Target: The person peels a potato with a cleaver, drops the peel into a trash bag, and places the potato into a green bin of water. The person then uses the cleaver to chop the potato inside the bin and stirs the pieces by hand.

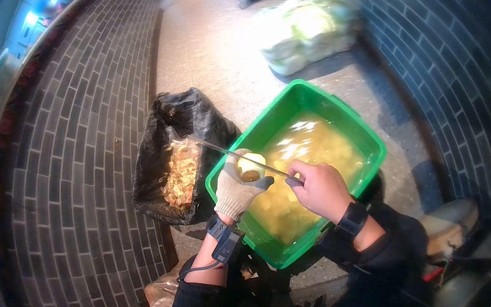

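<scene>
Head cam, only view there was: looked mid-peel or mid-trim to me. The left hand (235, 190), in a pale glove, was curled snugly around what I'd call a potato (251, 164), pale with a brown patch, held over the 9 o'clock side of the green basin (280, 117). The bare right hand (322, 189) was closed around the handle end of a long knife (227, 150), its tip aimed between 9 and 10. Couldn't tell if the blade actually touched the potato. IMO the next stroke called for a firm left grip and gloved fingers kept off the edge.

Room-wise, the basin's 9 o'clock rim sat close under the left hand, with the black bag (153, 159) of peelings (180, 182) just beyond, then a brick wall (83, 99). Floor (209, 54) stretched away toward 11; a plastic-wrapped bundle (310, 27) sat at 12.
</scene>
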{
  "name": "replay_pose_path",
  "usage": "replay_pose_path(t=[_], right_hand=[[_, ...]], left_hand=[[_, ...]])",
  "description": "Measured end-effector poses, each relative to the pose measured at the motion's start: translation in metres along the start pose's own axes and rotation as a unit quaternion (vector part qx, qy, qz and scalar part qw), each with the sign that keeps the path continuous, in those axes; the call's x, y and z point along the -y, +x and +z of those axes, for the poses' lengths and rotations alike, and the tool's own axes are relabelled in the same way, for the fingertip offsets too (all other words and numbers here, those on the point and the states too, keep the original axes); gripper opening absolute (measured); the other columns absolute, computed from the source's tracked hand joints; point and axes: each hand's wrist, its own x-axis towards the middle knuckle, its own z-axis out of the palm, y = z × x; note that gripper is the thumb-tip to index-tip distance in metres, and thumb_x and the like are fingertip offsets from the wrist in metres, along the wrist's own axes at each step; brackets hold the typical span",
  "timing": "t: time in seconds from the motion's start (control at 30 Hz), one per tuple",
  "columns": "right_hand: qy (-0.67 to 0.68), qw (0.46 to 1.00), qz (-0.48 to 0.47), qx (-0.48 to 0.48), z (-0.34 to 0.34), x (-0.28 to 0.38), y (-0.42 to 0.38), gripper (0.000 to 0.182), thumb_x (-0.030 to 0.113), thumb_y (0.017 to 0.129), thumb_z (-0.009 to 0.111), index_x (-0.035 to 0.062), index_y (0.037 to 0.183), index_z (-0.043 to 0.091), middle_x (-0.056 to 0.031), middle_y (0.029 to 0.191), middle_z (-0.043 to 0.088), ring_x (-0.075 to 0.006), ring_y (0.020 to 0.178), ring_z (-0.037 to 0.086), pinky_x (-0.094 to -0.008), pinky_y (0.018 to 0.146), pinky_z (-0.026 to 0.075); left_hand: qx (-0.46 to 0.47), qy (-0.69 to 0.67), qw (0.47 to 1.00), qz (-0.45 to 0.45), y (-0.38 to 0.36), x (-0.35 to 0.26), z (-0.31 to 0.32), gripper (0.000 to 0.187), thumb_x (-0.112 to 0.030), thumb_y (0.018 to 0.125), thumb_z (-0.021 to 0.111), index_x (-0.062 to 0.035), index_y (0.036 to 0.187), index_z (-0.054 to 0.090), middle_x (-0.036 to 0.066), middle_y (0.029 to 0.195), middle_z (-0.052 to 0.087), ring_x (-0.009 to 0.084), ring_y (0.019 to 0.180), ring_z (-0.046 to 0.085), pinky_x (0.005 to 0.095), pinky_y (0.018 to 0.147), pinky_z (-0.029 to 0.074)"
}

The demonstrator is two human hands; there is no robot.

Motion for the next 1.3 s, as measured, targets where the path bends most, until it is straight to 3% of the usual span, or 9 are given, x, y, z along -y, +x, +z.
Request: replay_pose_path(t=[0.1, 0.3, 0.57, 0.67, 0.83, 1.0, 1.07, 1.23, 1.3], right_hand=[[-0.007, 0.999, 0.024, 0.033, 0.0, 0.002, -0.001, 0.011, 0.02, 0.083, 0.06, 0.0133, 0.092, 0.062, -0.0147, 0.069, 0.063, -0.0364, 0.069, 0.063, -0.0473, 0.062, 0.048], [-0.006, 0.999, 0.012, 0.035, 0.004, 0.0, -0.001, 0.011, 0.017, 0.083, 0.059, 0.013, 0.093, 0.06, -0.0164, 0.071, 0.062, -0.038, 0.069, 0.062, -0.0486, 0.061, 0.047], [0.008, 1.0, 0.008, 0.015, 0.017, 0.002, -0.005, 0.011, 0.015, 0.082, 0.063, 0.0085, 0.092, 0.062, -0.0169, 0.066, 0.062, -0.0371, 0.064, 0.061, -0.0452, 0.059, 0.046], [0.027, 1.0, 0.001, 0.0, 0.019, 0.002, -0.005, 0.011, 0.015, 0.082, 0.064, 0.0086, 0.091, 0.062, -0.017, 0.066, 0.061, -0.0373, 0.063, 0.061, -0.0453, 0.058, 0.046], [0.052, 0.999, 0.005, 0.003, 0.02, 0.004, -0.004, 0.011, 0.013, 0.082, 0.06, 0.012, 0.092, 0.06, -0.0181, 0.067, 0.061, -0.0387, 0.065, 0.061, -0.0473, 0.059, 0.047], [0.097, 0.995, -0.001, -0.035, 0.025, 0.003, -0.006, 0.008, 0.014, 0.083, 0.064, 0.0071, 0.088, 0.061, -0.0172, 0.065, 0.06, -0.0364, 0.059, 0.059, -0.0408, 0.054, 0.044], [0.097, 0.994, -0.012, -0.042, 0.023, 0.004, -0.004, 0.008, 0.013, 0.083, 0.064, 0.0067, 0.087, 0.061, -0.017, 0.064, 0.06, -0.0357, 0.058, 0.059, -0.0402, 0.054, 0.044], [0.14, 0.989, 0.015, -0.032, 0.014, 0.007, 0.001, 0.01, 0.014, 0.083, 0.065, 0.0052, 0.086, 0.062, -0.0173, 0.064, 0.059, -0.0338, 0.056, 0.057, -0.0379, 0.054, 0.044], [0.131, 0.991, 0.029, -0.001, 0.012, 0.005, 0.002, 0.013, 0.015, 0.083, 0.066, 0.0036, 0.09, 0.064, -0.0163, 0.066, 0.061, -0.027, 0.057, 0.058, -0.035, 0.056, 0.044]], left_hand=[[-0.017, 0.009, 0.999, 0.03, -0.001, 0.002, 0.001, 0.071, -0.02, 0.061, 0.086, 0.0001, 0.118, 0.049, 0.013, 0.101, 0.062, 0.0198, 0.086, 0.064, 0.0296, 0.074, 0.054], [-0.028, 0.057, 0.997, 0.032, -0.001, -0.004, -0.001, 0.065, -0.019, 0.062, 0.083, -0.0013, 0.117, 0.052, 0.014, 0.097, 0.064, 0.021, 0.085, 0.065, 0.0304, 0.074, 0.054], [0.028, 0.065, 0.997, 0.037, -0.003, -0.012, -0.004, 0.065, -0.013, 0.062, 0.081, -0.0026, 0.119, 0.052, 0.013, 0.097, 0.065, 0.0201, 0.085, 0.065, 0.0304, 0.075, 0.054], [0.098, -0.109, 0.989, -0.006, -0.003, -0.01, -0.001, 0.067, -0.003, 0.059, 0.081, -0.0042, 0.12, 0.051, 0.004, 0.097, 0.063, 0.0139, 0.087, 0.062, 0.0268, 0.075, 0.052], [0.128, -0.162, 0.978, -0.029, -0.001, -0.01, -0.003, 0.067, 0.001, 0.061, 0.078, -0.0046, 0.122, 0.05, 0.006, 0.102, 0.064, 0.0118, 0.087, 0.061, 0.0257, 0.074, 0.051], [0.131, -0.226, 0.963, -0.067, -0.006, -0.018, 0.0, 0.067, 0.007, 0.066, 0.073, -0.0059, 0.127, 0.048, 0.009, 0.108, 0.065, 0.0123, 0.083, 0.061, 0.025, 0.069, 0.051], [0.102, -0.427, 0.885, -0.157, -0.01, -0.025, 0.002, 0.067, 0.01, 0.069, 0.068, -0.0067, 0.13, 0.045, 0.01, 0.108, 0.064, 0.0137, 0.082, 0.061, 0.0245, 0.065, 0.049], [0.101, -0.418, 0.897, -0.102, -0.012, -0.023, 0.006, 0.067, 0.013, 0.071, 0.062, -0.0069, 0.132, 0.043, 0.01, 0.103, 0.063, 0.0151, 0.079, 0.061, 0.0238, 0.06, 0.046], [0.089, -0.434, 0.892, -0.087, -0.013, -0.024, 0.008, 0.068, 0.013, 0.07, 0.062, -0.0066, 0.132, 0.043, 0.01, 0.102, 0.063, 0.0151, 0.078, 0.061, 0.0237, 0.059, 0.046]])
